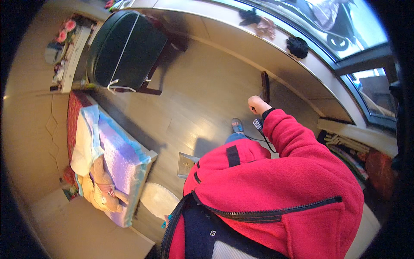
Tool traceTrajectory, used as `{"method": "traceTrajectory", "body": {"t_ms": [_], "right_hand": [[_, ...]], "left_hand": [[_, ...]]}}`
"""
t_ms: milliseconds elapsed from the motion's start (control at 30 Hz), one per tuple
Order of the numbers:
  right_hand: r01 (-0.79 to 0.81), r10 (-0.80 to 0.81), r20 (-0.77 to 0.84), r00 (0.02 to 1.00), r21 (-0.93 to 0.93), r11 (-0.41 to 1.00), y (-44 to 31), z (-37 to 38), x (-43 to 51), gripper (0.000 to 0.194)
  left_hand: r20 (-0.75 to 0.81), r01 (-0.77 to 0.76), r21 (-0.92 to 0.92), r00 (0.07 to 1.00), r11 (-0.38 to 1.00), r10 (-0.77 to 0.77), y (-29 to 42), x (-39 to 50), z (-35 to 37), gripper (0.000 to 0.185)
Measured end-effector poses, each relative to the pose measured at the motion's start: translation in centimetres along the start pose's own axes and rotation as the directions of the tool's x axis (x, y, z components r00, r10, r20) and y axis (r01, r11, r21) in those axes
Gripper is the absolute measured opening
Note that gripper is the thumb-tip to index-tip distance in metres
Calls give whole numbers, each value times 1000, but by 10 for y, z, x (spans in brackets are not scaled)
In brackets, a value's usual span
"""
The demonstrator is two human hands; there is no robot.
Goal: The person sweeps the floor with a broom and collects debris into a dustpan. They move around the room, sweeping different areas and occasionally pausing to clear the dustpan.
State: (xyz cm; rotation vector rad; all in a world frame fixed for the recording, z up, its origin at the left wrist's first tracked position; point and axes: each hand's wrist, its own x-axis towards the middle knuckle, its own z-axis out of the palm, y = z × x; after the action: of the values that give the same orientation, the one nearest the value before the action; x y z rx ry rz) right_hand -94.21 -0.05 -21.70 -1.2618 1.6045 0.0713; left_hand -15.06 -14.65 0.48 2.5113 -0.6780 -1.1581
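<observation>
My right hand point(258, 105) is closed in a fist out in front of the body. A small dark object point(252, 108) shows at its curled fingers, mostly hidden by them. Just beyond the fist stands a narrow dark brown item point(265, 85) near the wall; whether the two are joined I cannot tell. Only the fingers of my left hand point(168, 217) appear at the jacket's edge, on a teal object point(164, 224). A dustpan point(185, 165) with bits of debris lies in front of the body, partly covered by the red fleece jacket point(275, 174).
A dark chair point(132, 51) with a white cord stands ahead. To the left, a bed point(116, 139) holds a teddy bear point(100, 194). A round pale mat point(158, 199) lies beside it. A labelled block point(257, 124) on a black cord hangs below the right sleeve. Hair ties point(297, 47) rest on the windowsill.
</observation>
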Motion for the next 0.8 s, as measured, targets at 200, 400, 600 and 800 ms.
{"method": "traceTrajectory", "body": {"t_ms": [200, 400, 600, 800], "right_hand": [[188, -205, -188, 961, -104, 977, -43, -71, 39, 10], [-78, 79, 0, 997, -124, 989, -58, -108, 165, 17], [162, -171, 7, 985, -354, 921, -104, -107, 193, 8], [130, -142, -3, 990, -379, 916, -191, -85, 167, 7]], "left_hand": [[-91, 109, -100, 989, 989, -118, -62, -38, -27, 36], [-162, 194, -195, 961, 961, -226, -112, -82, -46, 35], [-204, 254, -263, 928, 931, -311, -146, -113, -59, 35], [-216, 286, -319, 906, 903, -364, -184, -125, -73, 35]]}}
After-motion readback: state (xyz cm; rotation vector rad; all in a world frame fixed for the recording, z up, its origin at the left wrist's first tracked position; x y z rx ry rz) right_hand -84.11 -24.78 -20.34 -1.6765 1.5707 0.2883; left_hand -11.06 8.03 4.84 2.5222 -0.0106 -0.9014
